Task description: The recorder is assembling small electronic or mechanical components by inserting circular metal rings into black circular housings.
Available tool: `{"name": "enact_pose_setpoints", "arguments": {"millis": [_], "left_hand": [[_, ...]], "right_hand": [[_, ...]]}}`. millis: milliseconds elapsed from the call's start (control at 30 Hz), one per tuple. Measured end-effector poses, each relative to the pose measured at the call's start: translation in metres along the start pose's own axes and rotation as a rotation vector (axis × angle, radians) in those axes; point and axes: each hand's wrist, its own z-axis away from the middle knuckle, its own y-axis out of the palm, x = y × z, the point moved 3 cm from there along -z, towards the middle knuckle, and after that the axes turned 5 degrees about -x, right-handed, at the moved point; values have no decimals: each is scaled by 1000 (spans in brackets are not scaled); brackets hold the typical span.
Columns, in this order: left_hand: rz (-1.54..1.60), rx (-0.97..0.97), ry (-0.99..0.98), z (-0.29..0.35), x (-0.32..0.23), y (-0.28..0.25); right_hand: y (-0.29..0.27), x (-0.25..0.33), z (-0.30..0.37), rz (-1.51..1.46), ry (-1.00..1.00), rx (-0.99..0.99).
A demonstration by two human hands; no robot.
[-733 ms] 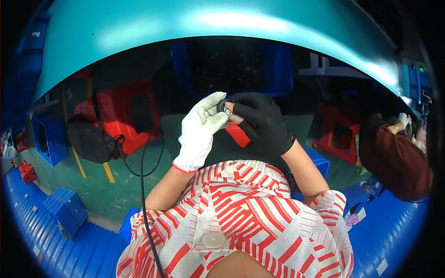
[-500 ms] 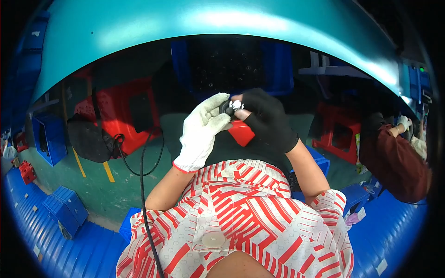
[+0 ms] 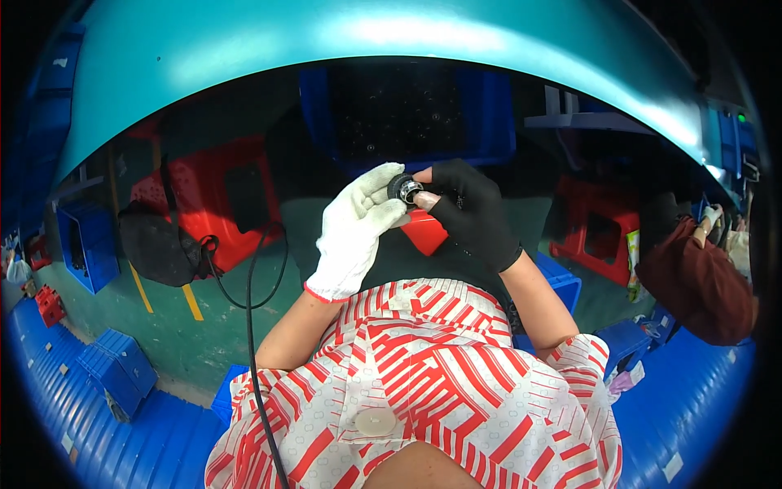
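Above my lap, a small round black part with a shiny silver ring is held between my two hands. My left hand, in a white knitted glove, grips its black ribbed side between thumb and fingers. On the other side my right hand, in a black fingerless glove, has bare thumb and fingertip against the silver ring. Both hands are closed around the part. Just below it shows a red piece, partly covered by my hands; its kind I cannot make out.
A blue bin with many small dark pieces lies beyond my hands, under the teal table edge. Red stools flank me on both sides. A black cable runs down my left. Another person in a dark red garment is at the right.
My right hand has shifted slightly on the part, and its silver ring now shows more clearly between my fingertips. The left hand has stayed almost still.
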Motion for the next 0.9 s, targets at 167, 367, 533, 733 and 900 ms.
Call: {"name": "enact_pose_setpoints", "arguments": {"millis": [167, 367, 533, 733, 900], "left_hand": [[13, 4, -1, -1, 1, -4], [-11, 6, 26, -1, 2, -4], [43, 5, -2, -2, 4, -6], [-75, 10, 50, -3, 2, -5], [-520, -5, 255, 4, -14, 7]], "right_hand": [[1, 9, -1, 172, -131, 21], [4, 8, 0, 417, -291, 9], [7, 6, 2, 467, -308, 61], [14, 8, 5, 495, -410, 89], [14, -7, 8, 31, -39, 103]]}}
